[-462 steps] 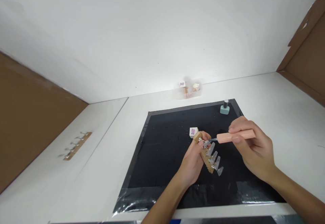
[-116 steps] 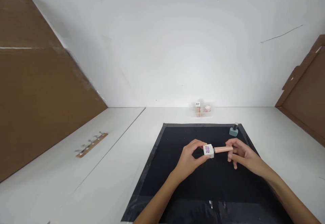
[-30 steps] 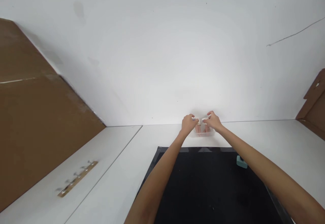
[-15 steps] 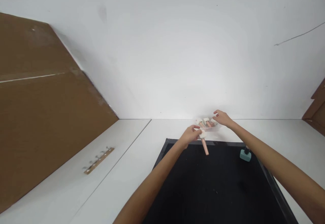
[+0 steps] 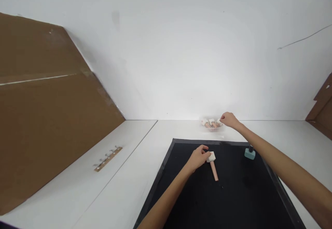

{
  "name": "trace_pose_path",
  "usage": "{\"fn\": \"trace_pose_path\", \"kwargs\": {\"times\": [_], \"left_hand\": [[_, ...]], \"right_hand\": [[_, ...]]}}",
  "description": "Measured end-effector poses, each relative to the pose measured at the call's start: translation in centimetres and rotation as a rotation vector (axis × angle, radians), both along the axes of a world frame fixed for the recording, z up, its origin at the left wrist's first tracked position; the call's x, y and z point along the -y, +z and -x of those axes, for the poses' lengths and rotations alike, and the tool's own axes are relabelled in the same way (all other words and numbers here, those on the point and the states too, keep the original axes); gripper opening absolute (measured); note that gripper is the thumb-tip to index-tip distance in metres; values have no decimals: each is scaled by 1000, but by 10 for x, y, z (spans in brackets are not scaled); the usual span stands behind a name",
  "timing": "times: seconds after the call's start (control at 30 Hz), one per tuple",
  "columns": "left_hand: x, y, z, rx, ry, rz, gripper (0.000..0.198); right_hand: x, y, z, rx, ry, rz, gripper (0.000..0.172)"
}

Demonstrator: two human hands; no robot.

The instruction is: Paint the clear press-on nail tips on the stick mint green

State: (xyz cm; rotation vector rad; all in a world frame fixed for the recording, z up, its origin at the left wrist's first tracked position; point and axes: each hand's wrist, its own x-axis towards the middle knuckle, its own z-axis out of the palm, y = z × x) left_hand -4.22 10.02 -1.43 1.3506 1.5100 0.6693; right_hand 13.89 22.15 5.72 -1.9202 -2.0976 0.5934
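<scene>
My left hand has its thumb on the white blocky head of a small mallet-shaped piece with a pink handle, over the black mat. The index finger is lifted apart from the head; the other fingertips are hidden. The pink handle slants toward me. At the right end of a clear plastic tray, my right hand is closed in a pinch, close to the rightmost white-headed piece. What lies between those fingertips cannot be made out. Several similar pieces rest in the tray.
A teal bottle-like object with a dark neck stands on the mat's right side, by my right forearm. Left on the white table lies a brown strip with metal hooks. Brown board rises at left; a white wall closes the back.
My left hand has brought the pink-handled piece from in front of the tray nearer to me, over the mat. My right hand's spread fingers have drawn together at the tray's right end.
</scene>
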Motion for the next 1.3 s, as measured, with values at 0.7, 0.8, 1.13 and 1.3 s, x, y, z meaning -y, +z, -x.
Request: {"fn": "trace_pose_path", "kwargs": {"times": [0.7, 0.8, 1.13, 1.3], "left_hand": [[4, -11, 10, 36, -3, -78, 21], [5, -10, 9, 34, 3, -85, 20], [6, -8, 8, 12, 9, -101, 20], [6, -9, 9, -9, 13, -120, 20]], "right_hand": [[-39, -25, 38, -39, -19, 235, 30], [-37, -28, 37, -71, -29, 175, 28], [-35, -50, 63, -99, -143, 74, 30], [-37, -50, 65, -124, -128, 113, 31]]}}
